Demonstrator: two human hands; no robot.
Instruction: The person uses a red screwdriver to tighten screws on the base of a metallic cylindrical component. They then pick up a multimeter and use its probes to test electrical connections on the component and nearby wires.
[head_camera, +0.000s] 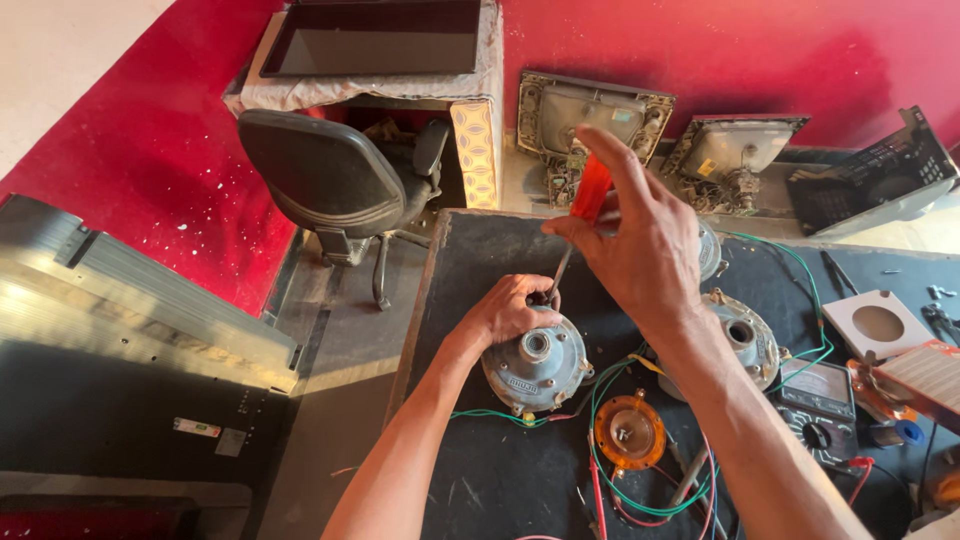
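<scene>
Near the left edge of the tabletop (470, 470), the fingers (528, 297) of the left hand (505, 310) are closed over the far rim of a grey round driver unit (537, 368); this grip appears to brace the housing against turning. The right hand (640, 255) is raised above it, fingers wrapped around the red translucent handle of a screwdriver (590, 190). The thin shaft slants down and left, and its tip meets the housing just beside the left thumb, at the far rim; the exact contact point is hidden by the fingers.

The driver unit lies flat, dome side up, with a raised central hub, a small plate on its near face and lugs around the flange. Its metal looks dull and worn. Green and red wires (500, 415) run out from its near edge.

Just beside it, toward the near edge, sits an orange diaphragm ring (628, 432). A second grey driver unit (745, 340) lies to the right, partly behind the right forearm, with a meter (815, 395) beyond it. Off the tabletop's left edge stands a black office chair (330, 180).
</scene>
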